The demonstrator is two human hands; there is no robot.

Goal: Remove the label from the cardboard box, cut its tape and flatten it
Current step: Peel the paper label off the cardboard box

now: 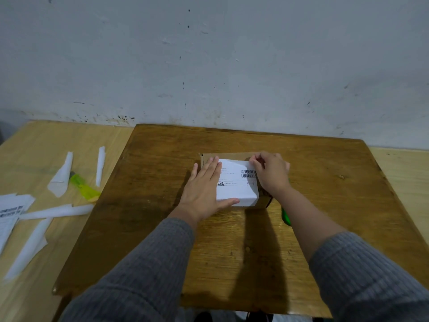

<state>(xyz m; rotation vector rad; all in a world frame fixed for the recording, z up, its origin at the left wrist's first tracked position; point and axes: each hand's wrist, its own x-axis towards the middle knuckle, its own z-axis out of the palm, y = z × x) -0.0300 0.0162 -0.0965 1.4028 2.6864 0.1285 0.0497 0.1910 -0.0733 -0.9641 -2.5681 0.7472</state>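
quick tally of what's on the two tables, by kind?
Box: 1
Label on the box: 1
Peeled white strips, left table: about 5
Printed sheets, left edge: a pile, counted as 1
Green cutters: 2, one on the left table, one partly hidden under the right forearm
Total: about 10

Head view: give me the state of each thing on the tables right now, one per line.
cardboard box: closed, on the dark table
label: stuck on, wrapping the front edge
left hand: flat, pressing the box
right hand: pinching the label's far right corner
green cutter: lying by the right forearm
yellow-green cutter: lying on the left table
paper strips: loose
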